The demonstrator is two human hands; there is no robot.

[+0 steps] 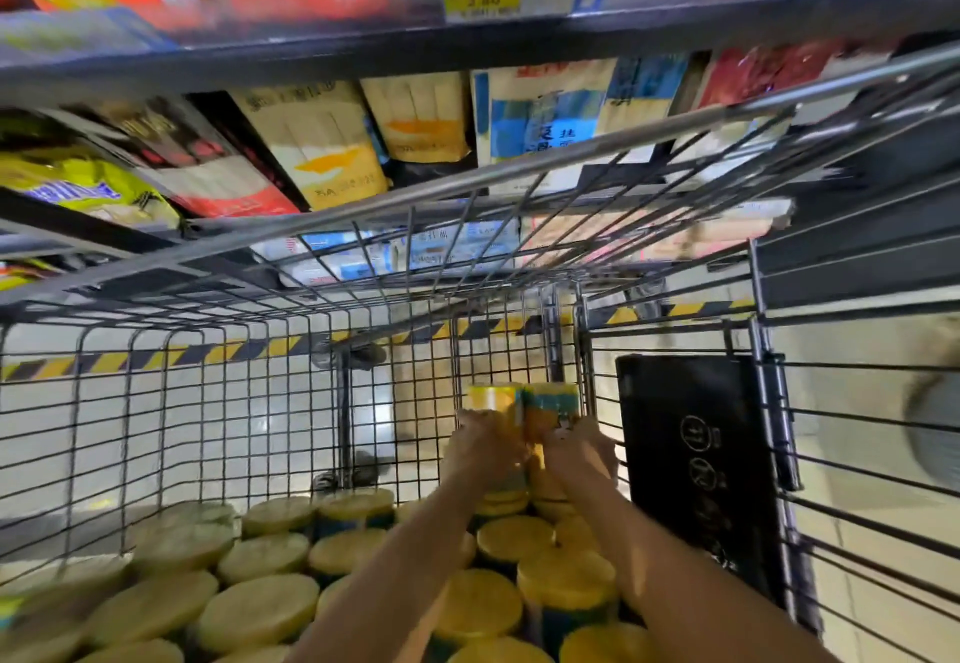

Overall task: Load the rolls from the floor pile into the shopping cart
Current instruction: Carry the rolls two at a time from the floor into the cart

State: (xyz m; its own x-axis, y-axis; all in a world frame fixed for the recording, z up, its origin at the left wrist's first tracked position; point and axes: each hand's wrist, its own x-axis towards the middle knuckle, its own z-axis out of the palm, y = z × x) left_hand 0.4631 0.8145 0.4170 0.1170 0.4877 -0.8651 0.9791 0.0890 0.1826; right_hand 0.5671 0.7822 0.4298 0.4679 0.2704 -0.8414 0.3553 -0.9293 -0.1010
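At the far end of the shopping cart [363, 206], the left hand [483, 446] grips one roll [493, 398]. The right hand [582, 446] grips another roll [553, 402] just beside it.

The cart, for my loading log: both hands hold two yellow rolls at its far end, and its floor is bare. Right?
Not bare: the head view shows the floor of the cart covered with upright rolls. The left hand and right hand do hold two yellow rolls at its far end.
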